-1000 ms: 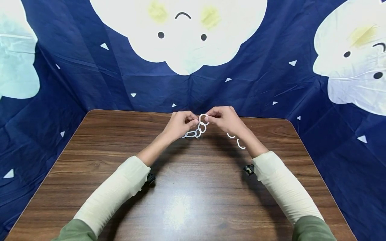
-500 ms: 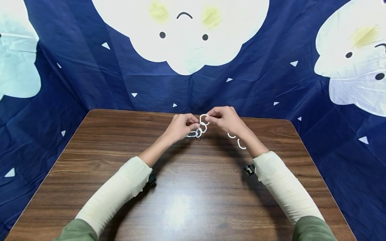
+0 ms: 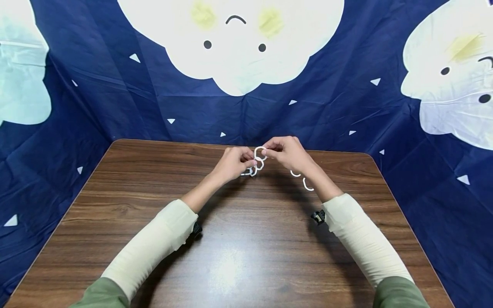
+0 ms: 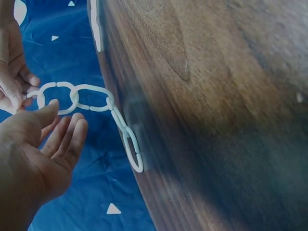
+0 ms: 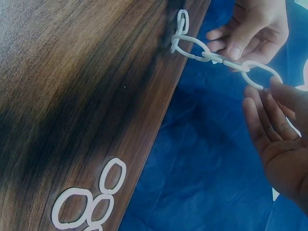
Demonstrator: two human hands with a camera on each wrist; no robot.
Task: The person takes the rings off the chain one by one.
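A chain of white plastic links (image 4: 91,88) stretches from my hands down to the far edge of the wooden table (image 3: 231,214). My right hand (image 3: 289,152) pinches the end link (image 3: 259,148) between thumb and fingers, holding it raised. Close beside it, my left hand (image 3: 233,162) has its thumb tip over the second link (image 4: 65,84), with the index finger curved behind the thumb and the other fingers loose. The lower links (image 5: 180,21) trail onto the table near its far edge, partly hidden by my left hand in the head view.
Several loose white links (image 5: 113,175) lie on the table to the right, partly hidden under my right forearm in the head view. A dark blue cloth (image 3: 239,111) with white clouds hangs just behind the far edge.
My left hand has shifted slightly right and down, from beside the end link to the second link, covering more of the trailing links. My right hand stays nearly still.
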